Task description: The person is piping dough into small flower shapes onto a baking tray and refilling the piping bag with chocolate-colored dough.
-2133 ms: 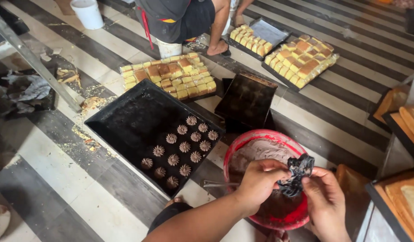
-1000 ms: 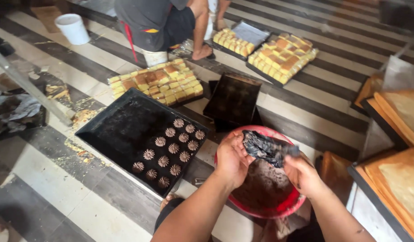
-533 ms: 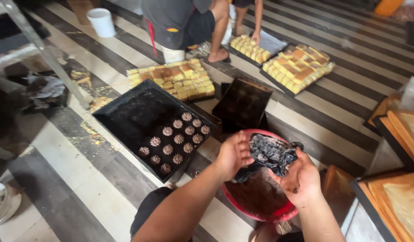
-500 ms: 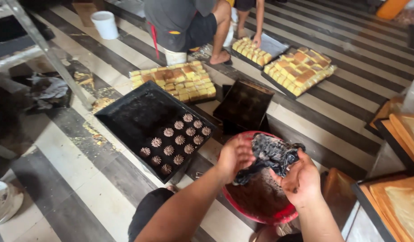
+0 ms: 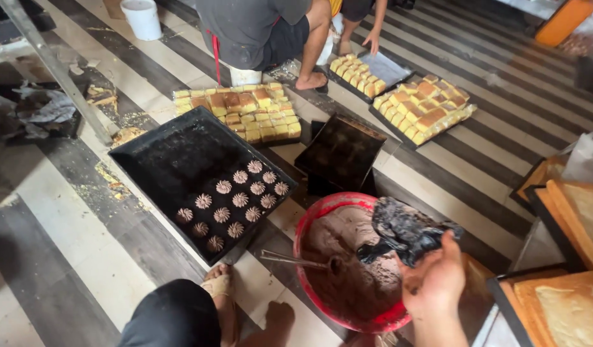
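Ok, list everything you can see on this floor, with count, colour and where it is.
baking tray: one, black, floor centre-left
piped swirls: eleven, brown, tray's near corner
red bowl: one, brown batter inside, floor near right
spoon: one, metal, in bowl
piping bag: one, black, above bowl
cake trays: three, yellow-brown squares, behind
empty tray: one, dark, centre
bucket: one, white, far left
co-worker: one, grey shirt, top
right hand: holds bag
left hand: unseen

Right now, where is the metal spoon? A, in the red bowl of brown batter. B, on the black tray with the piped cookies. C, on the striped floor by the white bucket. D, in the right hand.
A: the spoon rests across the rim of the red bowl, its tip in the brown batter; the right hand holds a dark bag.
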